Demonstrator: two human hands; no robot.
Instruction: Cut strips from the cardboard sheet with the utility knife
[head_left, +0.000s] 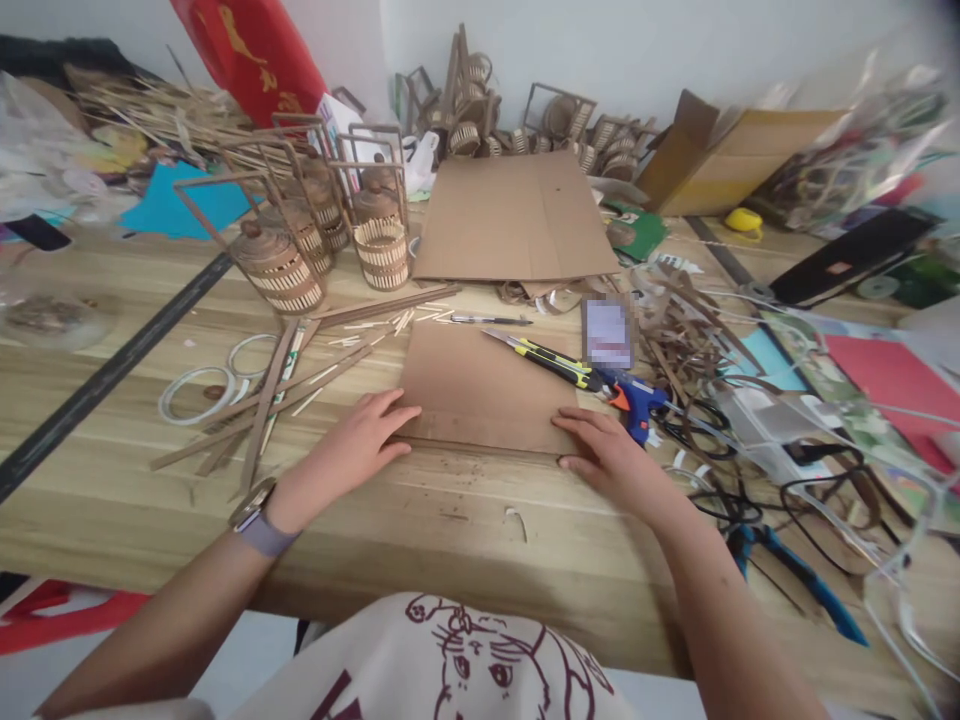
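A flat brown cardboard sheet [480,390] lies on the wooden table in front of me. My left hand [364,440] rests at its near left corner, fingers stretched out and thumb apart, touching the edge. At the near right corner, my right hand [607,455] touches the sheet with extended fingers, its thumb just below the near edge. Black-and-yellow pliers [555,362] lie across the sheet's upper right part. Beside them, just beyond my right hand, is a blue hot glue gun [641,400]. Beyond the sheet's far edge lies a pen [491,320].
Small woven baskets with tall handles [277,265] stand at back left. Wooden strips [274,400] and white rings [196,395] lie left. A larger cardboard sheet [517,215] is behind. Right are brown strip scraps [679,320], tangled cables and blue-handled pliers [806,580].
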